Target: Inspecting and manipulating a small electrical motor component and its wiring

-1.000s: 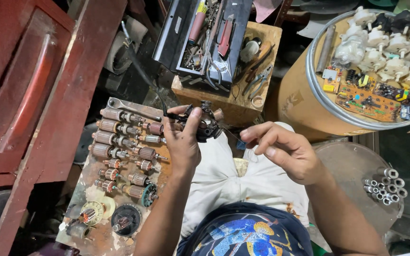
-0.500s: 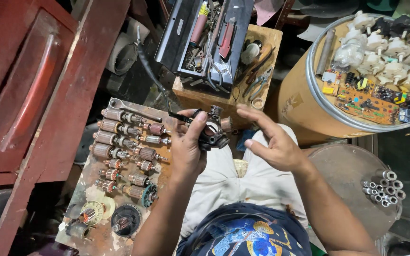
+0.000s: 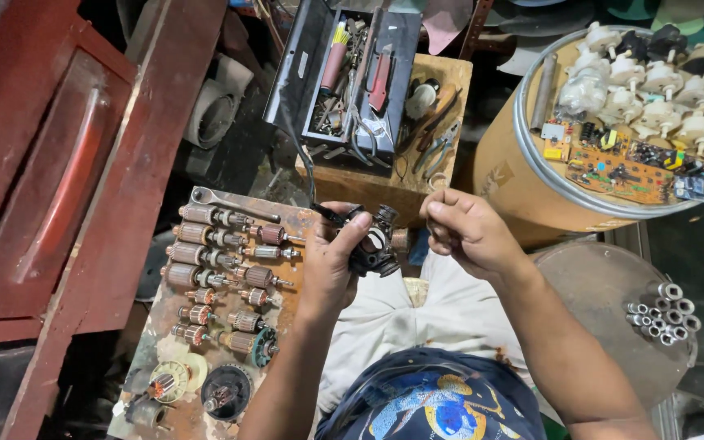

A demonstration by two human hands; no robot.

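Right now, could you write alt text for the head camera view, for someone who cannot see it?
A person's left hand grips a small black motor part over their lap, while the right hand, closed loosely, is beside it. To the left, a rusty board carries rows of copper-wound motor armatures; ahead sit an open dark metal toolbox and a round drum topped with circuit boards.

Motor part (image 3: 376, 242) dark greasy metal; board (image 3: 174, 326) rusty, rough.
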